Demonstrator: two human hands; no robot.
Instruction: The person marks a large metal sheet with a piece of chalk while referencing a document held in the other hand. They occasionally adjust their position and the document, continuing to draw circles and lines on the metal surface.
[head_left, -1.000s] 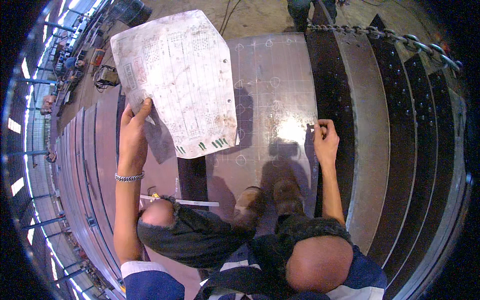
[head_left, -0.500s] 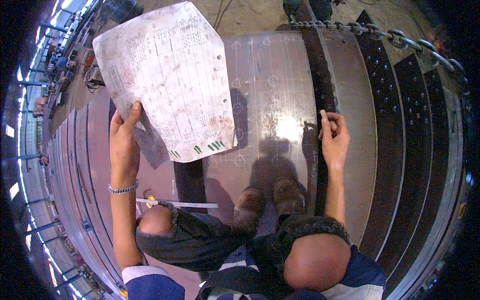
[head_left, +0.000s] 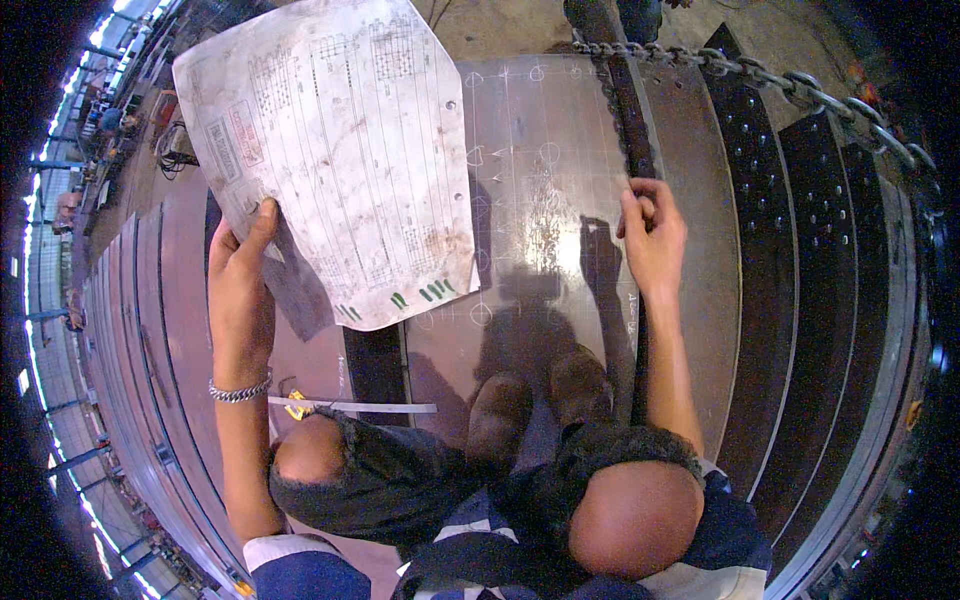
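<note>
My left hand [head_left: 242, 290] is closed on the lower left edge of a large, smudged technical drawing [head_left: 350, 150], thumb on top. The sheet has two punched holes, a red stamp and green marker strokes at its lower edge. It is held above a flat steel plate [head_left: 582, 115] that bears chalk lines, circles and arrow marks. Over the plate's right edge, my right hand [head_left: 655, 245] is closed in a pinch. A white chalk stick shows in it in the earlier picture; now the fingers mostly hide it. Its shadow falls on the plate.
A heavy chain [head_left: 760, 75] crosses the upper right. Dark steel pieces with drilled holes [head_left: 750, 180] lie to the right; long steel strips [head_left: 130, 330] lie to the left. Near my left knee are a thin metal strip [head_left: 390, 407] and a small yellow object [head_left: 297, 405].
My right hand has moved slightly away from me and left, its fingers turning so that the chalk is mostly hidden. The drawing has shifted slightly, still in my left hand.
</note>
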